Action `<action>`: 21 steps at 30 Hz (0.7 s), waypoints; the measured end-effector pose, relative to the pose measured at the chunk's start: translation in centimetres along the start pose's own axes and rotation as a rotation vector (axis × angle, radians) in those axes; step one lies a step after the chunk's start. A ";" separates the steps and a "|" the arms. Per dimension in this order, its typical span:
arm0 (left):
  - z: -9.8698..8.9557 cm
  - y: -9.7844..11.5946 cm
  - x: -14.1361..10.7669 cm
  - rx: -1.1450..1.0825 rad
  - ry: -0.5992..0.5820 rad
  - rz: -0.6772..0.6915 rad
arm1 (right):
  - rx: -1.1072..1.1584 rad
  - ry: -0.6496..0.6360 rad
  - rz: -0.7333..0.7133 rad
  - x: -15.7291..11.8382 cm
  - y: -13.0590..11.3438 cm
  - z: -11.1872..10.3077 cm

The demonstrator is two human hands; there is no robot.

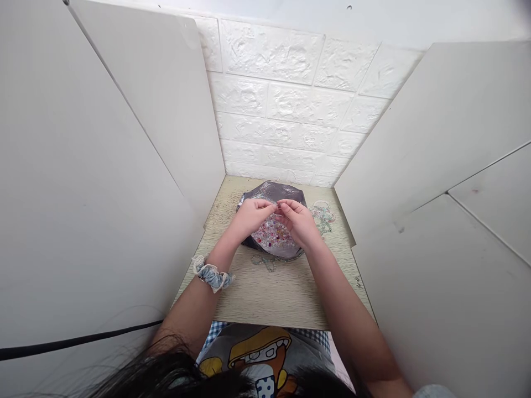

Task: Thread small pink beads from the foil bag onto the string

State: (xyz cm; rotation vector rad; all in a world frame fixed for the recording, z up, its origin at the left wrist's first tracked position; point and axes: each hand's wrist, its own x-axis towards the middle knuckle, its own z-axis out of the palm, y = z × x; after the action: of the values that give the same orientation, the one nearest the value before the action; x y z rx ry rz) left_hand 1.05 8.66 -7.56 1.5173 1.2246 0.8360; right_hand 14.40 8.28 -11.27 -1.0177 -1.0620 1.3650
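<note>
A grey bag with a shiny silvery lining [271, 191] lies open on the small table. Inside it is a heap of pink, red and clear beads [271, 233]. Over the bag, my left hand [250, 215] pinches with thumb and forefinger, a scrunchie [212, 276] round its wrist. My right hand [301, 222] is also closed in a pinch, its fingertips almost meeting the left ones. Whatever lies between the fingertips is too small to make out. Pale green and pink bead strands [322, 214] lie right of the bag, with another bead strand [264, 261] along its front edge.
The wood-grain table [269, 298] stands between a white panel on the left [166, 99] and one on the right [431, 121]. A white brick-pattern wall [286, 105] closes the back. Tiny shiny bits [358, 282] lie near the right edge. A black cable [83, 339] crosses at lower left.
</note>
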 end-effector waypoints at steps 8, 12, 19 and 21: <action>-0.1 0.3 -0.2 0.029 0.033 0.034 | 0.287 -0.056 0.078 -0.3 0.0 0.4; -0.1 0.3 -0.2 0.049 0.044 0.035 | 0.269 -0.042 0.067 -0.3 0.0 0.4; -0.2 0.3 -0.3 0.073 0.049 0.053 | 0.285 -0.033 0.061 -0.4 -0.1 0.6; -0.2 0.3 -0.3 0.072 0.051 0.051 | 0.277 -0.033 0.057 -0.4 -0.1 0.6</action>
State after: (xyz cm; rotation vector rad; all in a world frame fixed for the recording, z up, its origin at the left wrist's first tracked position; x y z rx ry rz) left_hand 0.91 8.45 -7.20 1.5990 1.2693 0.8769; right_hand 13.84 7.86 -10.99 -0.8278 -0.8447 1.5313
